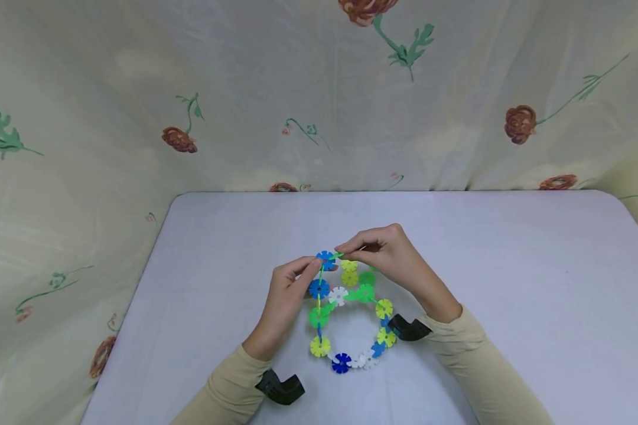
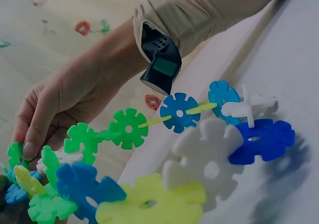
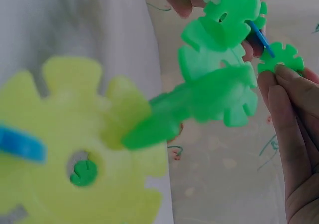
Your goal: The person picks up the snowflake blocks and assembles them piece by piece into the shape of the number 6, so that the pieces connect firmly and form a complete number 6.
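Note:
A ring of interlocked notched plastic discs (image 1: 384,308), in yellow, green, blue and white, hangs between the hands. My left hand (image 1: 284,295) pinches a blue notched disc (image 1: 325,260) at the ring's upper left. With thumb and fingertips my right hand (image 1: 388,251) pinches a green notched disc (image 1: 338,255), which meets the blue one's edge. In the right wrist view this green disc (image 3: 286,55) touches the blue disc (image 3: 260,37), seen edge-on; how deep the slots engage is unclear. Part of the left hand is hidden behind the discs.
A white-covered table (image 1: 234,236) lies beneath, its rounded far edge against a flowered cloth (image 1: 244,71). Black wrist cameras (image 1: 280,388) sit at both cuffs, the right one close to the ring's right side.

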Motion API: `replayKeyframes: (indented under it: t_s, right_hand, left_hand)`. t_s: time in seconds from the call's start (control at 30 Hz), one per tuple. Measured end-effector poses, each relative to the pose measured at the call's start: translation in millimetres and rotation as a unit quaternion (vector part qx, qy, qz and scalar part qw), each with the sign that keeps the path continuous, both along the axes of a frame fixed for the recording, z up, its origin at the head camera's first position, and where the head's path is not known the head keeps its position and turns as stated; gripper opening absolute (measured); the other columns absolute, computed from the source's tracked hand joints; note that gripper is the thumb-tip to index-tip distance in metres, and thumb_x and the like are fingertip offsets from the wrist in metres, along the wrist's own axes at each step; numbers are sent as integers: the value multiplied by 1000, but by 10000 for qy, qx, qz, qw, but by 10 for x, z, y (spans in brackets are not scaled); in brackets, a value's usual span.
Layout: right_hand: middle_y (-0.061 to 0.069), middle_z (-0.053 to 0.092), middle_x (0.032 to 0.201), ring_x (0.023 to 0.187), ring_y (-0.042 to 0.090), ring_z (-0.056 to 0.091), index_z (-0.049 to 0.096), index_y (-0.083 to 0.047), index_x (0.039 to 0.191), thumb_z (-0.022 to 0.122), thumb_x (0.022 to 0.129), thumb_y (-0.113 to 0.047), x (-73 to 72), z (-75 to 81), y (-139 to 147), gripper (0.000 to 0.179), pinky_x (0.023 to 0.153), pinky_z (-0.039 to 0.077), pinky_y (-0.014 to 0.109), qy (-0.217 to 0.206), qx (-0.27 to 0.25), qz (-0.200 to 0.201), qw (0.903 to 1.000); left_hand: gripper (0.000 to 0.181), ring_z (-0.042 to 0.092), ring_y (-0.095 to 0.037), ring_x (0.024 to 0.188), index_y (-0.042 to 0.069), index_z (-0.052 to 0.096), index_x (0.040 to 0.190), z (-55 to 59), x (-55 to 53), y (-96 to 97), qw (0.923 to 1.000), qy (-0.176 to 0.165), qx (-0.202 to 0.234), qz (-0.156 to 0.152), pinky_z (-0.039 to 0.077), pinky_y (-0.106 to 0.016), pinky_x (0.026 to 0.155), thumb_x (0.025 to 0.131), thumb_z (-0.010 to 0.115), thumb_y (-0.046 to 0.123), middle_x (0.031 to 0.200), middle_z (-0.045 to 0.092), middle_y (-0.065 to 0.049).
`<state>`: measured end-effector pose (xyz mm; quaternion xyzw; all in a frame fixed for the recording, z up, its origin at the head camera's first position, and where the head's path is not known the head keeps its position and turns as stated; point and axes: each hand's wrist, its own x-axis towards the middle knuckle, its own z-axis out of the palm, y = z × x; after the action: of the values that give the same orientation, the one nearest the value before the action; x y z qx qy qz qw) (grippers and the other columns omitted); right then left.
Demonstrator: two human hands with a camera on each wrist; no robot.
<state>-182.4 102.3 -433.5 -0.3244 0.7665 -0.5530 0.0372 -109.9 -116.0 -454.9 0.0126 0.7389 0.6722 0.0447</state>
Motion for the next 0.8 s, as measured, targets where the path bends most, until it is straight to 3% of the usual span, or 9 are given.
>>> replayKeyframes:
  t_s: [0.17,0.27,0.43,0.5,0.63,0.7,0.8]
  right_hand:
    - [8,81,101,90,12,78,82,-7,101,74,93,-1,11,12,-21,13,74,64,28,39,35,47,10000]
    - [11,80,104,91,17,79,79,-7,110,73,94,-3,12,28,-2,18,76,65,28,-113,160,138,9997]
    - [17,75,122,94,21,77,72,-7,128,73,95,-4,-46,-9,160,33,80,63,28,-590,917,-37,9940]
    - [16,74,125,92,19,75,72,-6,127,76,92,-4,-85,-47,243,35,78,61,27,-676,1555,-283,9851]
    - [13,75,117,84,17,67,74,-3,120,82,87,-9,-161,-156,370,34,73,54,28,-801,2858,-548,9534]
    - [13,74,114,83,18,63,75,-3,117,84,85,-11,-191,-205,398,34,72,53,29,-931,3196,-516,9416]
    - [13,73,110,85,20,62,75,-3,112,84,85,-12,-218,-250,409,30,73,53,30,-1053,3317,-445,9364]
  left_hand:
    - [30,75,-13,80,9,74,111,25,12,-5,9998,-34,124,-116,63,-27,74,109,53,30,112,77,-12]
    - [30,78,-19,85,8,70,108,44,13,-11,9991,-142,326,-251,64,-30,79,110,51,31,113,75,-14]
    - [29,80,-25,88,5,62,105,51,0,2,9972,-333,602,-288,64,-33,81,111,48,30,117,73,-25]
    - [29,80,-25,87,4,61,105,48,-6,11,9967,-380,676,-248,65,-33,79,111,48,29,117,72,-29]
    - [26,80,-24,83,4,60,109,36,-13,21,9963,-424,729,-135,64,-31,76,111,48,27,114,73,-28]
    - [24,80,-24,82,5,60,110,35,-12,21,9962,-437,748,-80,64,-31,74,111,48,26,112,74,-26]
    - [23,80,-26,82,5,58,110,41,-8,18,9962,-444,743,-16,64,-29,71,111,48,25,110,76,-24]
